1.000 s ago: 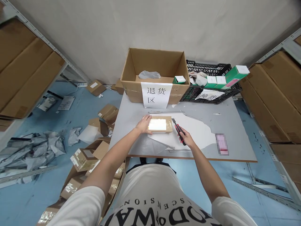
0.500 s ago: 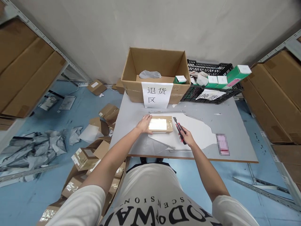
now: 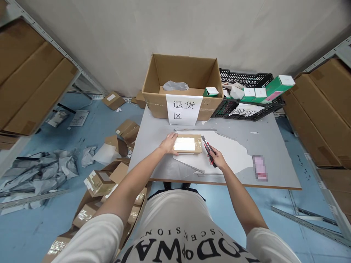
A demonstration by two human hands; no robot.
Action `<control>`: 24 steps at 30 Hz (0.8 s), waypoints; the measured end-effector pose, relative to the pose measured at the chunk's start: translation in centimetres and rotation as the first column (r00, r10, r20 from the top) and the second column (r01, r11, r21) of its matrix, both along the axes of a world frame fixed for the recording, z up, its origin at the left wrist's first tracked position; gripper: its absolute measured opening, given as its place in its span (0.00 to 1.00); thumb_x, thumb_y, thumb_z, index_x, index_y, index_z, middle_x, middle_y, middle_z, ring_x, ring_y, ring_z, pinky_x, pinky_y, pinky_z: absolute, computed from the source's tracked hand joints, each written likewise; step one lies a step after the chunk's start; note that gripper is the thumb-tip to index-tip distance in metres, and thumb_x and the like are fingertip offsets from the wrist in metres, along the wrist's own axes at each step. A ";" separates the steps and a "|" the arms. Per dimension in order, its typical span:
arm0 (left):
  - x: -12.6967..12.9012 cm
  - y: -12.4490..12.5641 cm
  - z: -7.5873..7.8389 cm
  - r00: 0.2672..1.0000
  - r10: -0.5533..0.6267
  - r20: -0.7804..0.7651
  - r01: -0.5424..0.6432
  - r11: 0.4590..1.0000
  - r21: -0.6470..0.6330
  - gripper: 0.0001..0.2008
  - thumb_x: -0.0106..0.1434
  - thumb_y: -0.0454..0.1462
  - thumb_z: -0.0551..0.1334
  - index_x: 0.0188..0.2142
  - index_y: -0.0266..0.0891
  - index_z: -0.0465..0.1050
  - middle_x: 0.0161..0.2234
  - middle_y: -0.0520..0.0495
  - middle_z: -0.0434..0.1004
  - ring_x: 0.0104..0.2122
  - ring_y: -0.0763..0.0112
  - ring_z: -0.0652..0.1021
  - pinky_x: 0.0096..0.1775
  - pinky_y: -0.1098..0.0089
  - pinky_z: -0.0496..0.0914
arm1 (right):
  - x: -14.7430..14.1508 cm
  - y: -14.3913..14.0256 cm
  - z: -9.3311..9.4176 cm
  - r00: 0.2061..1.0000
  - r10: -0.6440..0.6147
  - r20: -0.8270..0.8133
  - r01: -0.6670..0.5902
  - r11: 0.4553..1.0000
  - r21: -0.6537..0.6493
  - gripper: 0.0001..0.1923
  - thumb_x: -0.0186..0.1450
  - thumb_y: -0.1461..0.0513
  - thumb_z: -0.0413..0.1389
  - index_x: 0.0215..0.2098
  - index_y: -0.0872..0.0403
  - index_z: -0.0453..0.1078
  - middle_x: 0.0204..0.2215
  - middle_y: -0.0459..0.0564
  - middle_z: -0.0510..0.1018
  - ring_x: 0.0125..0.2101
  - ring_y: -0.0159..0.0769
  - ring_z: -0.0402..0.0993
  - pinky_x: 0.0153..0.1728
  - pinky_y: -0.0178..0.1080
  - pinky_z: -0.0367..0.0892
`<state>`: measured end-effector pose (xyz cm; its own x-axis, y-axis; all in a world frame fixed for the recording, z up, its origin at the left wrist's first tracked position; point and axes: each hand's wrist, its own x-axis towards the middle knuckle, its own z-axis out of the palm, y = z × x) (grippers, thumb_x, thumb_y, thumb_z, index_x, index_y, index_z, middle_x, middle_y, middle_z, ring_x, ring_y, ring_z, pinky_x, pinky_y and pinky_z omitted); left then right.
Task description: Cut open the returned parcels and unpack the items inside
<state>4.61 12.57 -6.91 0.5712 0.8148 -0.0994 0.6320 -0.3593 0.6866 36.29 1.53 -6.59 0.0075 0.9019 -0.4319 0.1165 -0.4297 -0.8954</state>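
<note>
A small flat cardboard parcel [image 3: 188,144], taped over with a shiny white label on top, lies on the grey table [image 3: 274,146]. My left hand [image 3: 168,143] presses flat against the parcel's left end. My right hand [image 3: 216,157] grips a red and black utility knife [image 3: 208,150], whose blade tip touches the parcel's right end.
At the table's far edge stand an open cardboard box [image 3: 181,86] with a paper sign and a black crate [image 3: 245,95] holding green and white cartons. A pink blurred item [image 3: 259,168] lies right. Torn boxes [image 3: 109,171] and grey bags [image 3: 35,173] litter the floor left. Shelves with cardboard flank both sides.
My right hand has brought the knife slightly up and left, so the blade tip now meets the parcel's right end. My left hand stays on the parcel.
</note>
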 end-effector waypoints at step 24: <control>0.6 0.0 -0.2 0.988 0.012 -0.151 0.012 0.988 0.154 0.61 0.29 0.51 0.72 0.60 0.25 0.53 0.58 0.27 0.58 0.59 0.42 0.58 0.61 0.59 0.48 | 3.1 1.1 -1.0 0.991 0.136 -0.021 -0.136 0.990 -0.033 0.39 0.59 0.48 0.55 0.64 0.53 0.54 0.17 0.40 0.69 0.12 0.28 0.63 0.11 0.31 0.61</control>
<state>5.20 12.61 -7.13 0.5590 0.8272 -0.0578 0.7243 -0.4532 0.5196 39.35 2.64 -7.57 -0.1226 0.8788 -0.4612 0.1591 -0.4413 -0.8831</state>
